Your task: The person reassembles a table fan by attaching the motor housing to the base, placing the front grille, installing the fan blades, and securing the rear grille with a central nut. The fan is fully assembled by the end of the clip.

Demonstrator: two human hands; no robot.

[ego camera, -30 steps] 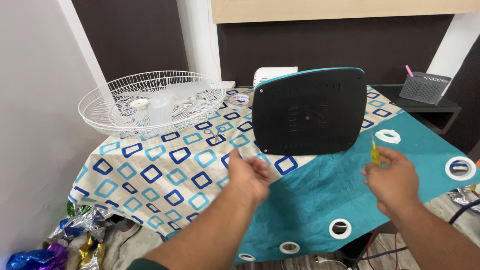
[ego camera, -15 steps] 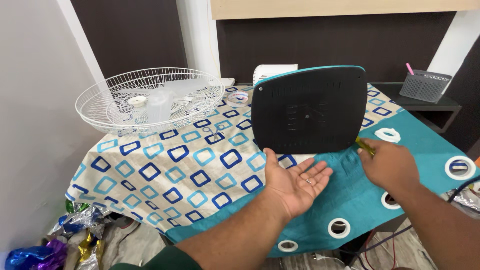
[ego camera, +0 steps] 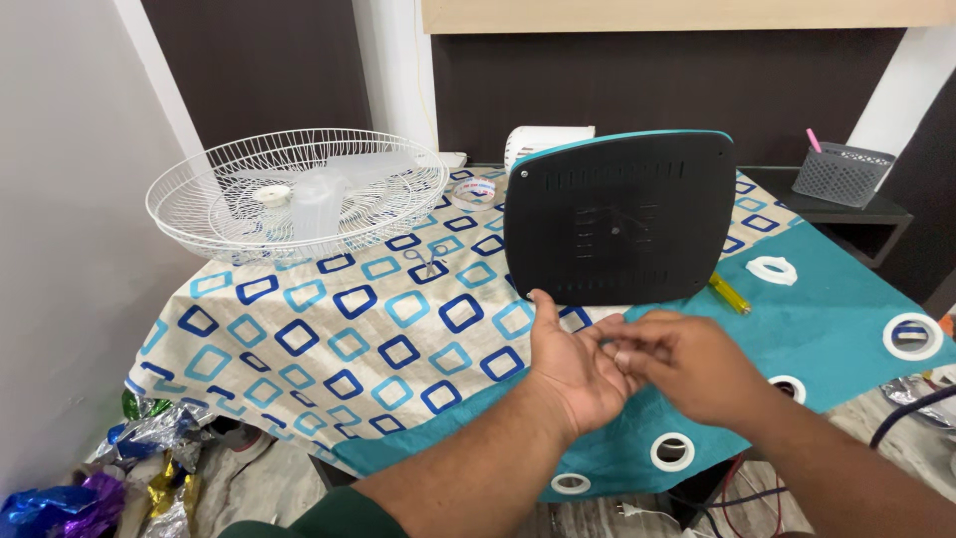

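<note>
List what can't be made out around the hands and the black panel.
- Left hand palm: covered by the right hand; any small item there is hidden.
- Black panel: front faces away.
- White unit: mostly behind the panel.
- Grey basket: contents too small.

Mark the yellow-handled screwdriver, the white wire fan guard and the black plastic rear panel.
yellow-handled screwdriver (ego camera: 730, 294), head view, middle of its handle.
white wire fan guard (ego camera: 199, 204), head view, left wire mesh.
black plastic rear panel (ego camera: 617, 219), head view, centre of its face.
</note>
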